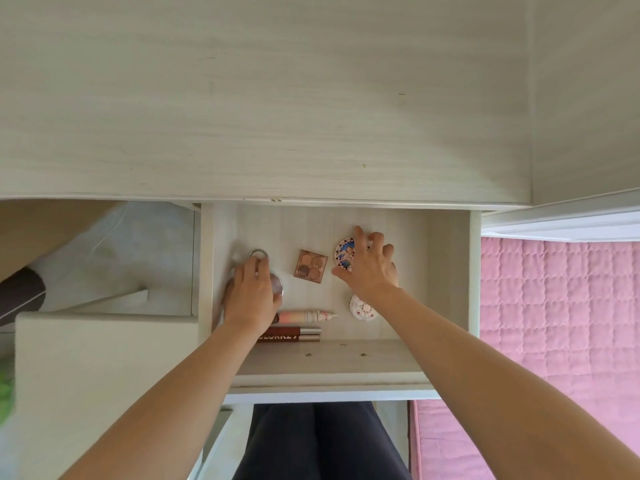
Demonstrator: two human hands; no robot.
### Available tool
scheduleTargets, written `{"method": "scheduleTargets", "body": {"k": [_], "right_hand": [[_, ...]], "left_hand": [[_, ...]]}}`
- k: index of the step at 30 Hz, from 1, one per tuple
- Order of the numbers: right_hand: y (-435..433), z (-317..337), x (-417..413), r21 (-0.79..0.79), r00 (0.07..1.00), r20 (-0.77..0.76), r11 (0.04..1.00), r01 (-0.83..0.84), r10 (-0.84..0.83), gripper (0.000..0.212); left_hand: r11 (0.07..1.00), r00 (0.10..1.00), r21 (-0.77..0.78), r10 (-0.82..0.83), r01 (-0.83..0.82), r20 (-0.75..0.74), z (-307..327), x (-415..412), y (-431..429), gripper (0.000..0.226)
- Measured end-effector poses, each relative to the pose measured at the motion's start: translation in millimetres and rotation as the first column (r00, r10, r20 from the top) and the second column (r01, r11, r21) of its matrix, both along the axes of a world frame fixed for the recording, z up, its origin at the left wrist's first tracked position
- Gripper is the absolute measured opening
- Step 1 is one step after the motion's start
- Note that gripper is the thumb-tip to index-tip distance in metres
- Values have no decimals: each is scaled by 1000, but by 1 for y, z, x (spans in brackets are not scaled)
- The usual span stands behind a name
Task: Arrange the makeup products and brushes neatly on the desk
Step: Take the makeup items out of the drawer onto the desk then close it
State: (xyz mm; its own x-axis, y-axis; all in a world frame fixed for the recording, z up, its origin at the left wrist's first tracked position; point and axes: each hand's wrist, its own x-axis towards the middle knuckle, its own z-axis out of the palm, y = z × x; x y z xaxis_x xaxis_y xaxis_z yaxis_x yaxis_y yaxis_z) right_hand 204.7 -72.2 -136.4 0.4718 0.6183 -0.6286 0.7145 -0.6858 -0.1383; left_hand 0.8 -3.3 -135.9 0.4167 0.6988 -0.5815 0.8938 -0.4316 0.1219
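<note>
Head view | drawer (329, 365): lip gloss tube (289, 336), pink tube (304, 316) nearest, white compact (362, 307) beside | left hand (251, 292) curled round silver-rimmed compact (277, 284) | right hand (370, 268) splayed over patterned compact (344, 256), nothing gripped yet | eyeshadow palette (310, 269) between hands | surface (277, 116) beyond | risk: loose fingertip hold, compact dropped while lifting to surface.

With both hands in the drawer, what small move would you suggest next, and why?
Probably close the right hand, spread over the patterned round compact, on it and lift it onto the desk top; it lies in the open drawer, not on the desk.
</note>
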Motion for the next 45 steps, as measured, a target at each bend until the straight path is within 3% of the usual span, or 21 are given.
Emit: {"method": "scheduleTargets", "body": {"k": [4,8,16,22,28,37,45], "right_hand": [[-5,-6,-5,-22,997,53,999,-46,47,98],[-5,-8,-6,-7,995,85,999,-53,54,88],[-11,-4,-3,30,997,55,998,-62,60,72],[-21,17,-4,190,989,-148,981,29,-1,74],[-30,51,-12,267,974,-225,963,46,16,80],[-21,126,-19,526,979,-172,851,-6,113,81],[48,174,-11,634,975,-111,769,-81,194,80]], "left_hand": [[998,998,-14,68,-68,14,-2,2,-6,83],[999,999,8,38,-39,25,-3,4,-15,97],[994,990,-28,111,-109,89,-4,3,-13,70],[979,946,-33,205,-204,250,17,2,-9,69],[965,897,11,241,-264,370,55,2,-18,67],[934,802,111,225,-339,553,118,6,-22,67],[895,763,240,151,-375,629,164,11,49,68]]}}
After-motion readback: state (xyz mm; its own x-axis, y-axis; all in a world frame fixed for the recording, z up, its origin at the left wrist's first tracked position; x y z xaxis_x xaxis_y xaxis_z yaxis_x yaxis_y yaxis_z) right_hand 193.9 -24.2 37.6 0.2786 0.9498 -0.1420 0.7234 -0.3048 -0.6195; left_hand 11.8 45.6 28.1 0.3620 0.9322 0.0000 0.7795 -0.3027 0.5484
